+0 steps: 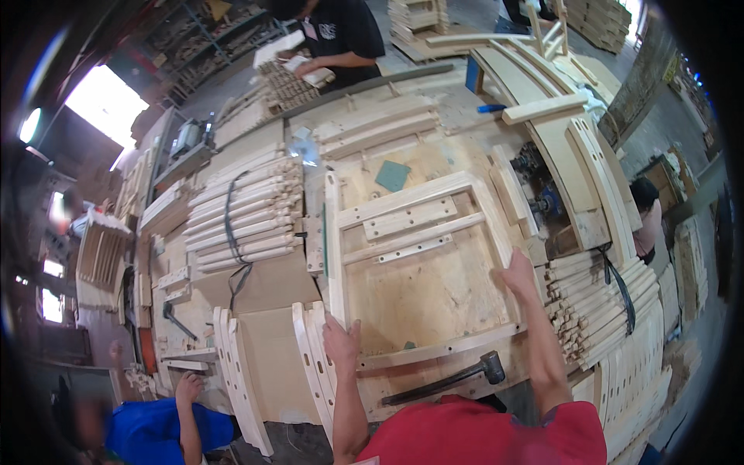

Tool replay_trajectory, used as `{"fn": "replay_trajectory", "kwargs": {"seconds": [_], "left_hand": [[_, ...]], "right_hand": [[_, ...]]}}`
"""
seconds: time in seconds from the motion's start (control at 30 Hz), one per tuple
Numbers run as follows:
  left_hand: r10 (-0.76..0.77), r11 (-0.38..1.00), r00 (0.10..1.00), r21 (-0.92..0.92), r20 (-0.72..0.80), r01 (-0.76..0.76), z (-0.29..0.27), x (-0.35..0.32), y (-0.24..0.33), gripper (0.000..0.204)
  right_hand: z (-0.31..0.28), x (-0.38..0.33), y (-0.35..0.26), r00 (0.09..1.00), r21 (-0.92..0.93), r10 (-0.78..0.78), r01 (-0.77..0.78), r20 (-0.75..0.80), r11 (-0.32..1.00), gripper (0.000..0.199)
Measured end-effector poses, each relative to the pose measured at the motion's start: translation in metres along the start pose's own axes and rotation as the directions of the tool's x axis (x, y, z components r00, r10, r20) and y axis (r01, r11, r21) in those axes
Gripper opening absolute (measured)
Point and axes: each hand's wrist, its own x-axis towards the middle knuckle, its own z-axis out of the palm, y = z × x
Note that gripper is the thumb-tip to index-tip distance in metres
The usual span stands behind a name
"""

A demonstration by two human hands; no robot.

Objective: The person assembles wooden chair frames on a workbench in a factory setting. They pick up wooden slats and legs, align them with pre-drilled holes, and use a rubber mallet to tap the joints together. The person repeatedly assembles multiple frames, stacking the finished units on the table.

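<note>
A pale wooden chair frame [411,232] lies flat on the plywood workbench [418,287], with two slats across its middle. My left hand [341,341] rests on the frame's near left corner, fingers pressed on the upright rail. My right hand [518,271] lies flat against the frame's right rail, fingers spread. Neither hand holds a tool. A black hammer [446,377] lies on the bench just in front of the curved lower rail, between my forearms.
A strapped bundle of wooden legs [244,209] lies left of the frame, another bundle [597,302] to the right. Curved slotted parts [314,364] stand at the near left. A green pad [393,175] lies beyond. A person in black [337,39] works far off; another in blue [167,426] at lower left.
</note>
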Motion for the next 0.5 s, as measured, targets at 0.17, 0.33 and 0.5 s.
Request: {"fn": "replay_trajectory", "kwargs": {"seconds": [0.17,0.33,0.5], "left_hand": [[0.125,0.975,0.984,-0.169,-0.124,-0.145,0.001,-0.004,-0.014,0.058],[0.412,0.851,0.868,-0.224,-0.277,-0.475,-0.026,0.027,0.040,0.061],[0.708,0.628,0.495,0.128,-0.503,-0.768,-0.148,0.128,0.215,0.054]], "right_hand": [[-0.077,-0.043,-0.021,0.989,0.288,-0.146,0.145,-0.018,0.947,0.064],[-0.163,-0.081,0.005,0.934,0.901,-0.196,-0.208,0.298,0.380,0.041],[-0.200,0.000,-0.020,0.914,0.934,-0.338,-0.300,0.224,-0.194,0.016]]}}
